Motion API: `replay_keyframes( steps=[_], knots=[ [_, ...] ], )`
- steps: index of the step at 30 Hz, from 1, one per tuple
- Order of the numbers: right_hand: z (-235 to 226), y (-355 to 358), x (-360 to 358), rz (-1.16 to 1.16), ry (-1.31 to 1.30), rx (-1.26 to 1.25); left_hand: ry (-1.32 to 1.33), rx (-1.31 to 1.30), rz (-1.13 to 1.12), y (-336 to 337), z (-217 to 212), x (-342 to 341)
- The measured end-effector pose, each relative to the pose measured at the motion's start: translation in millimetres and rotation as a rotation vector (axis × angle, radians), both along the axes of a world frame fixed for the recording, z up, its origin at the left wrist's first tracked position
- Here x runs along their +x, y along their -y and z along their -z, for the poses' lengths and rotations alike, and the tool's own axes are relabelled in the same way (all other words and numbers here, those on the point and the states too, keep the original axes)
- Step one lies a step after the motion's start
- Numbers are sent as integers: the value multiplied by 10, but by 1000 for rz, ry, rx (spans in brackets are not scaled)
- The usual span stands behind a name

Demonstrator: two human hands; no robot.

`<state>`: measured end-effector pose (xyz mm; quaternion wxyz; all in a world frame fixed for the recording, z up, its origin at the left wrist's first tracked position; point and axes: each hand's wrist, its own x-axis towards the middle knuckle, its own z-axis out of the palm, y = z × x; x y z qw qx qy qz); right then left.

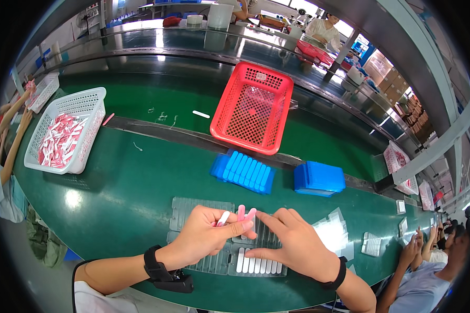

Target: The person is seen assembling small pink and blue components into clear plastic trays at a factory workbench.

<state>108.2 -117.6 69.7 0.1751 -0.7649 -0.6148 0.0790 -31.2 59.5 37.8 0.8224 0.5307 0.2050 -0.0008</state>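
Note:
My left hand [204,237] is closed round several small nail files [241,212], pink and white, whose rounded ends stick out past the fingers. My right hand [303,242] has thumb and index finger apart, with the index fingertip close to the pink ends. Its thumb is over a row of white nail files [257,265] lying side by side in a clear slotted plastic tray [222,264]. More of these clear trays lie under both hands, partly hidden by them. I cannot tell whether the right fingertip touches a file.
Ahead stand a red basket [218,125], a blue tray of blue strips [245,171] and a blue stack [319,179]. At left is a white basket [96,101] of pink and white files. One white file [201,114] lies beyond. Clear sheets [335,235] lie right; people work on both sides.

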Motion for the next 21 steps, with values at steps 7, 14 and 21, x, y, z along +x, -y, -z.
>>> replay_keyframes(
  steps=[7, 14, 21],
  knots=[
    [49, 52, 6, -100, 34, -2, 24, 11, 6, -26, -18, 9],
    [41, 75, -68, -144, 10, -45, 31, 1, 11, -21, 9, 14],
    [-17, 120, 41, -139, -259, 11, -2, -1, 36, 17, -35, 9]
  ],
)
